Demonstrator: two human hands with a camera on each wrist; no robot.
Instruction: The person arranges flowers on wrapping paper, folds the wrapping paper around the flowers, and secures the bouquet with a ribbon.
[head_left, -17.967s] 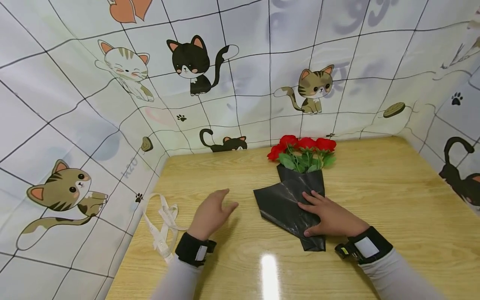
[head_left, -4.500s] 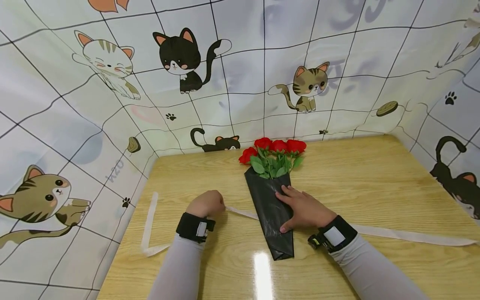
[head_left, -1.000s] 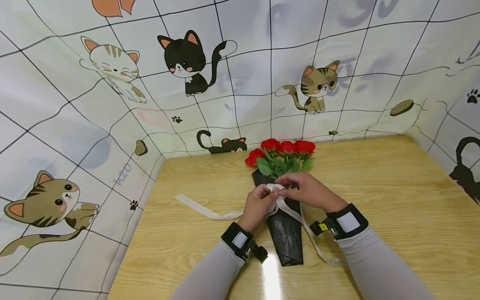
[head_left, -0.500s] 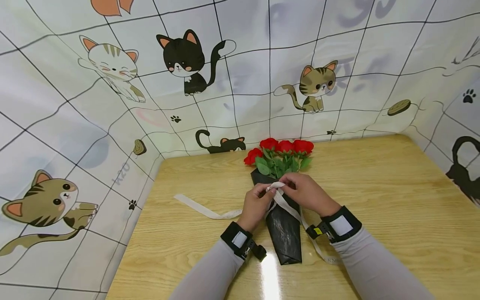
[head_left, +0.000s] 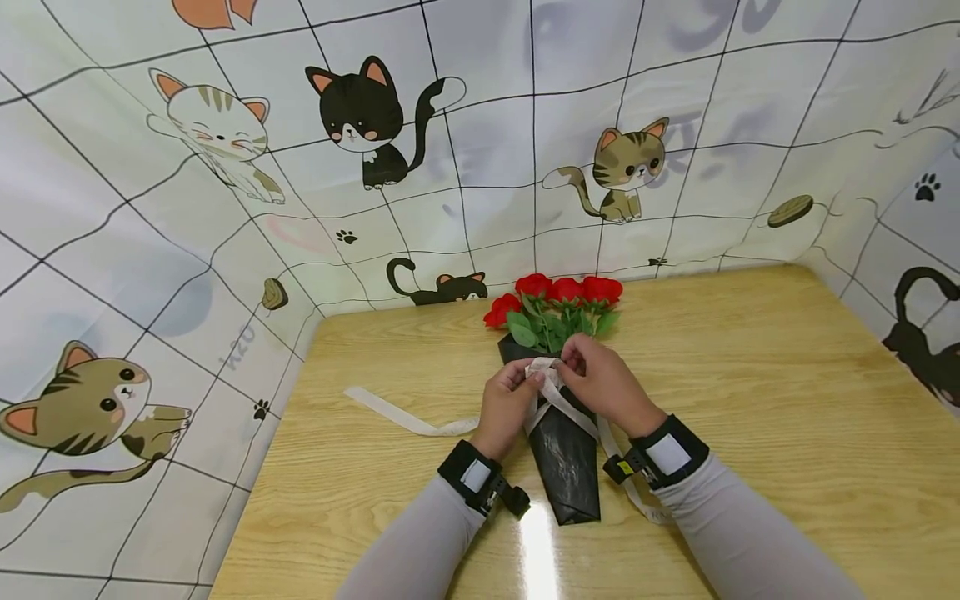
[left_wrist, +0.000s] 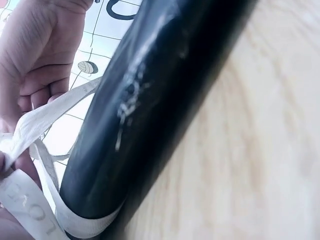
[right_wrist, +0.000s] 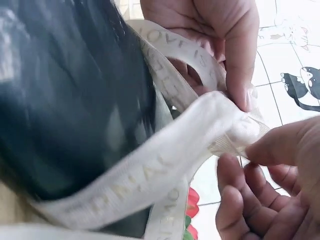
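Observation:
A bouquet of red roses [head_left: 564, 292] with green leaves lies on the table, its stems rolled in a black wrapper [head_left: 566, 475]. White printed ribbon [head_left: 564, 406] passes round the wrapper below the flowers and crosses on top. My left hand [head_left: 507, 410] pinches the ribbon at the crossing between thumb and fingers. Close beside it, my right hand [head_left: 607, 385] pinches ribbon too. In the right wrist view, both hands hold the gathered ribbon [right_wrist: 200, 120], with loops behind it. The left wrist view shows the ribbon [left_wrist: 82, 224] circling the wrapper.
A loose ribbon end [head_left: 390, 412] stretches left across the wooden table [head_left: 750, 375]; another ribbon tail [head_left: 637, 500] runs under the right forearm. Behind the table hangs a white cat-print sheet [head_left: 510, 150].
Earlier the ribbon lay bunched at left and the wrapper was partly spread; then it was rolled, with ribbon beneath. Now ribbon crosses on top. Lately the right hand has shifted slightly at the crossing.

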